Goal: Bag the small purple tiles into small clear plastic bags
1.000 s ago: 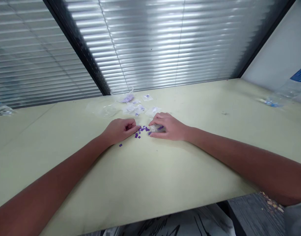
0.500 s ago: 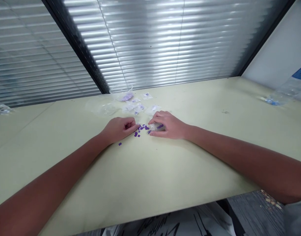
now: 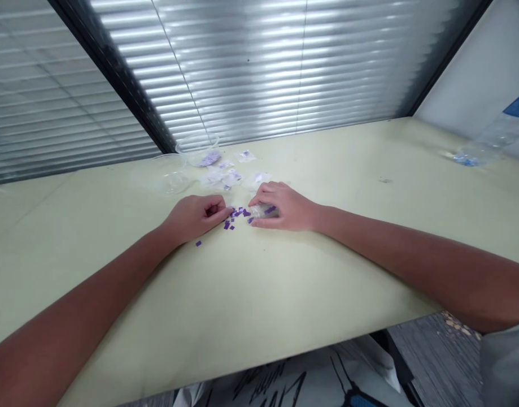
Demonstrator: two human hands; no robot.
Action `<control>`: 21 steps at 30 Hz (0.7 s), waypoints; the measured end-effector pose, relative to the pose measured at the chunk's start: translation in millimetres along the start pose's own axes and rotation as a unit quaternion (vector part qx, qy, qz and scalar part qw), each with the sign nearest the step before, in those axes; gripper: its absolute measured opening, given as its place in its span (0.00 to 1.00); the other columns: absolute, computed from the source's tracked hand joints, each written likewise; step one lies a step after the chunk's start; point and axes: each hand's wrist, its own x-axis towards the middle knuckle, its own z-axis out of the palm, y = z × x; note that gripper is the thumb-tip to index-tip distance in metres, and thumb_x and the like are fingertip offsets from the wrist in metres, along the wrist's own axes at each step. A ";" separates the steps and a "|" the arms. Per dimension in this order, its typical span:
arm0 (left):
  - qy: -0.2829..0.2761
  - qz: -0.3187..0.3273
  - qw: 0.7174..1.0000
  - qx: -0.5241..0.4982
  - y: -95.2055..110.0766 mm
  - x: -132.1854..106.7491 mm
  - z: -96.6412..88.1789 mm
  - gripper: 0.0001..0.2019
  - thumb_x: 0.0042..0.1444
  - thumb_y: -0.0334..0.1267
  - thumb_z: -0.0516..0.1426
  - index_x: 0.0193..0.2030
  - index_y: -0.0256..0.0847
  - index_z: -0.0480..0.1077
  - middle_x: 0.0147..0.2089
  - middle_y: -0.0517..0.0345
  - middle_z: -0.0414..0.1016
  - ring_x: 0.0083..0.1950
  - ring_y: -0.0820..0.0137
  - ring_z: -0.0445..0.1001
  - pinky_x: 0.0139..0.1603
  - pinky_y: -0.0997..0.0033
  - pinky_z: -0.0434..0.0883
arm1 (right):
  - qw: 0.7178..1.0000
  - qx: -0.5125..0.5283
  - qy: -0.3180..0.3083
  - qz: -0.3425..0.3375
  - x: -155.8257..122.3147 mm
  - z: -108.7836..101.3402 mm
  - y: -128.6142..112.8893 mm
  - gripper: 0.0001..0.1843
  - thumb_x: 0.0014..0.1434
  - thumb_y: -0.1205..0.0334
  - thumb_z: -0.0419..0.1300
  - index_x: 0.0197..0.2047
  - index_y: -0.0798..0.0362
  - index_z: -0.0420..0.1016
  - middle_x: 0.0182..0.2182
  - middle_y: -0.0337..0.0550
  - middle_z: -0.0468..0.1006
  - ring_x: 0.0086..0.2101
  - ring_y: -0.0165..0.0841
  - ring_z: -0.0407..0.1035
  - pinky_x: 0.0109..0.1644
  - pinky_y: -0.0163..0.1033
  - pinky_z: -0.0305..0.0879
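Small purple paper pieces (image 3: 238,212) lie scattered on the pale table between my two hands, with one stray piece (image 3: 199,243) nearer to me. My left hand (image 3: 200,216) rests at their left side, fingers curled and thumb against the forefinger; its fingertips touch the edge of the pieces, and whatever they pinch is too small to make out. On the other side, my right hand (image 3: 280,208) curves around a small clear plastic bag (image 3: 259,211) lying on the table. A purple piece shows in or on that bag, between thumb and fingers.
Behind the hands lie several small clear bags with purple bits (image 3: 221,178). A clear round tub (image 3: 197,155) with purple pieces stands by the window blinds, a clear lid-like plastic piece (image 3: 174,181) beside it. A water bottle (image 3: 488,141) is at the far right.
The whole view has shifted slightly, so everything sits a little higher and further left. Both hands keep nearly the same pose around the purple pieces.
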 end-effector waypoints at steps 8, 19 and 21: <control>0.004 0.005 1.000 0.002 -0.8 0.2 0.6 0.22 0.66 0.57 0.57 0.28 0.43 0.67 0.22 0.64 0.68 0.26 0.71 0.64 0.30 0.69 0.57 | 1.000 0.002 0.005 -0.006 -0.4 1.4 1.6 0.23 0.67 0.41 0.68 0.55 0.48 0.81 0.48 0.47 0.79 0.51 0.45 0.72 0.63 0.53 0.61; 0.003 0.005 1.000 0.004 -1.7 0.1 2.0 0.23 0.67 0.58 0.57 0.28 0.43 0.66 0.22 0.64 0.68 0.25 0.72 0.63 0.30 0.69 0.57 | 1.000 0.004 0.004 -0.003 -0.5 0.9 -0.2 0.23 0.67 0.41 0.67 0.55 0.48 0.81 0.49 0.48 0.80 0.51 0.45 0.72 0.63 0.53 0.61; 0.003 0.005 1.000 0.006 -1.8 0.2 2.2 0.23 0.67 0.58 0.57 0.28 0.43 0.66 0.22 0.65 0.68 0.25 0.72 0.63 0.30 0.69 0.57 | 1.000 0.002 0.005 -0.002 -0.7 0.9 -0.2 0.23 0.67 0.41 0.68 0.55 0.49 0.81 0.49 0.48 0.80 0.51 0.45 0.73 0.63 0.53 0.61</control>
